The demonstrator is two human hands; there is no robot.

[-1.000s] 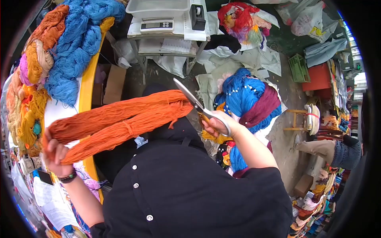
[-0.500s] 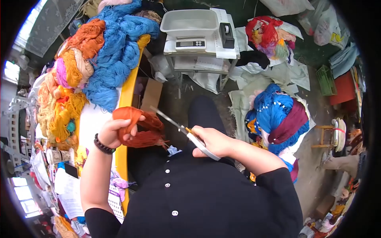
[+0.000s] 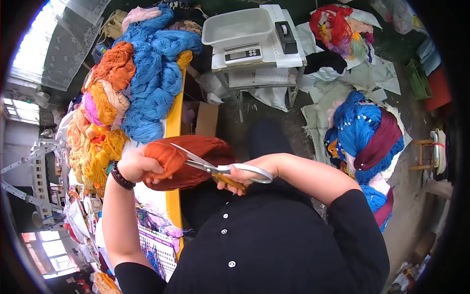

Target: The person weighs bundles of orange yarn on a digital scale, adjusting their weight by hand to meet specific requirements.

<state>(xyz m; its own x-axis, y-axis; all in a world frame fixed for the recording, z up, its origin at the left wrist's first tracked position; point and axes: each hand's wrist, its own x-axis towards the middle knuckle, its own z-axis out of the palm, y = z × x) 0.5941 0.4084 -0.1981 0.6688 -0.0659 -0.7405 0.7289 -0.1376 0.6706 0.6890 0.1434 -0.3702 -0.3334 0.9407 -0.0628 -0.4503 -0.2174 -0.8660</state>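
Observation:
A rust-red skein of yarn (image 3: 205, 149) stretches across the front of my body. My left hand (image 3: 139, 166), with a dark bead bracelet at the wrist, is closed round the skein's left end. In my right hand (image 3: 240, 177) is a pair of scissors (image 3: 208, 167), one handle white and the other yellow-brown. Its blades are spread and point left, overlapping the yarn close to my left fingers. The lower edge of the skein hangs in front of the yellow table edge and my dark shirt.
Blue skeins (image 3: 147, 73) and orange and yellow skeins (image 3: 105, 98) are heaped on the yellow-edged table (image 3: 175, 201) at left. Ahead, a small stand carries a scale (image 3: 243, 55) with a tray. Blue and maroon yarn (image 3: 367, 132) lies on cloth at right.
The scissors have moved left from beside the skein to over it, and their blades have opened. The skein is spread wider, and the view has shifted slightly.

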